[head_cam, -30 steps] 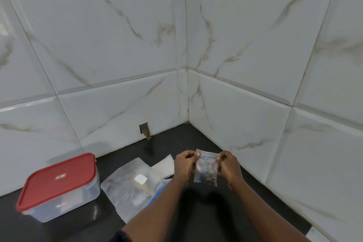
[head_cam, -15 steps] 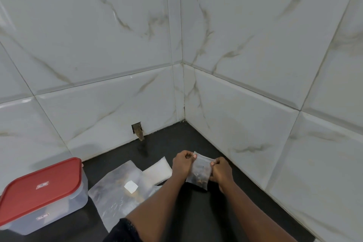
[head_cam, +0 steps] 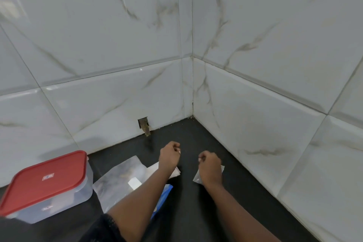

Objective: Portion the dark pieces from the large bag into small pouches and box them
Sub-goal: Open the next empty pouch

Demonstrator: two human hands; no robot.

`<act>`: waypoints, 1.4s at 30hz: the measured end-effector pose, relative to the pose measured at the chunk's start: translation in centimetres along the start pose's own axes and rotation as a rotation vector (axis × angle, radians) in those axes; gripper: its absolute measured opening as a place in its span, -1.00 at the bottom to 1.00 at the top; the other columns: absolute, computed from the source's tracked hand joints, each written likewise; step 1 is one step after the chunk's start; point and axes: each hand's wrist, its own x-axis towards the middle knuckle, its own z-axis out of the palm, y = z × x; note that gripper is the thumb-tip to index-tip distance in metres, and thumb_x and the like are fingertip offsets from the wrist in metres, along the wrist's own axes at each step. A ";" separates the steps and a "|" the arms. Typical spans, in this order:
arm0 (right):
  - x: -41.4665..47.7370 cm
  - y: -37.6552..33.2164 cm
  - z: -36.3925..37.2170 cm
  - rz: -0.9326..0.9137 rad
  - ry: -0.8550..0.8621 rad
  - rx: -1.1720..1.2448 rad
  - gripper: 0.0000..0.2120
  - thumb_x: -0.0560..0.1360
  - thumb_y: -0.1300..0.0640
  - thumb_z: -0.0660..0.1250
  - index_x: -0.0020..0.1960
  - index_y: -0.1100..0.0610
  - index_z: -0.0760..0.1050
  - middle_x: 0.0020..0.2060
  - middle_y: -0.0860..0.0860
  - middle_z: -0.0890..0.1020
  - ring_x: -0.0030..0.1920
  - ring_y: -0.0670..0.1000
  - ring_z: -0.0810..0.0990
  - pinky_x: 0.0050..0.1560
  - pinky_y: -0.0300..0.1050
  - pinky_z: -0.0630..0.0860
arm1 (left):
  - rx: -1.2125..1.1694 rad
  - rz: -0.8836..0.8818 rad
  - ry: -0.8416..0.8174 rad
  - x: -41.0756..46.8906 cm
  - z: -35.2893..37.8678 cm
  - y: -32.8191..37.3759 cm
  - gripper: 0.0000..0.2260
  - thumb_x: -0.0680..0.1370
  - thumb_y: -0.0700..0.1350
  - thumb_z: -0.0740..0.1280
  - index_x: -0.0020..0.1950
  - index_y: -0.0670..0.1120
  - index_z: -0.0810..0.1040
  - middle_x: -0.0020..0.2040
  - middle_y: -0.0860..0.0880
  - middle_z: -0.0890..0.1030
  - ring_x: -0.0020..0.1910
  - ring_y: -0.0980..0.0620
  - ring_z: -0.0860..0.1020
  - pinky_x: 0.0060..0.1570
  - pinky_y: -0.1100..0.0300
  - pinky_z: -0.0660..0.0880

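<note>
Covering the small pouch (head_cam: 197,178), right hand (head_cam: 209,165) (grip unclear); left hand (head_cam: 170,156) fisted, empty; box (head_cam: 78,194) lidded.

White veined wall tiles (head_cam: 117,25) meet in corner; black counter (head_cam: 188,218); chipped notch (head_cam: 143,124) at tile base.

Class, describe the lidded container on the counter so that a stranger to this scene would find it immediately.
Start at the black counter in the tiled corner and look to its left side. The clear plastic storage box stands there; unlike the flat clear bag beside it, it is rigid and has a red lid.
</note>
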 end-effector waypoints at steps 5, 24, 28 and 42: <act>-0.3 -1.7 4.5 0.060 -0.285 -0.101 -0.63 0.45 -0.02 0.40 0.17 0.16 0.50 0.12 0.07 0.59 0.15 0.06 0.55 0.12 -0.06 0.49 | 0.414 0.037 0.079 -0.1 -2.4 -1.6 -0.75 0.54 -0.21 0.22 0.16 0.01 0.53 0.09 0.03 0.60 0.15 0.02 0.52 0.37 -0.02 0.27; -0.5 -4.1 3.3 0.009 -0.218 0.143 -0.80 0.48 0.27 0.32 -0.26 0.07 0.39 -0.30 -0.02 0.50 -0.26 -0.08 0.49 -0.12 -0.18 0.52 | 0.261 0.091 0.100 -2.2 -4.1 -0.9 -0.78 0.59 0.06 0.20 -0.05 -0.07 0.51 -0.19 0.00 0.56 -0.23 0.12 0.50 -0.16 0.23 0.47; -1.6 -6.0 1.3 -0.162 -0.217 0.186 -0.75 0.49 0.27 0.32 -0.28 0.00 0.39 -0.32 -0.07 0.49 -0.25 -0.11 0.49 -0.22 -0.38 0.42 | 0.069 0.094 0.052 -3.1 -5.1 0.9 -0.68 0.58 0.12 0.19 -0.27 -0.05 0.43 -0.36 0.03 0.45 -0.36 0.15 0.40 -0.32 0.31 0.30; -5.0 -11.0 -3.0 -0.322 -0.176 0.158 -0.78 0.48 0.21 0.39 -0.28 0.01 0.44 -0.33 -0.09 0.52 -0.28 -0.13 0.52 -0.30 -0.41 0.39 | -0.326 0.136 -0.039 -6.8 -10.4 3.4 -0.80 0.53 -0.18 0.22 -0.27 -0.13 0.54 -0.34 0.00 0.57 -0.35 0.11 0.49 -0.29 0.26 0.39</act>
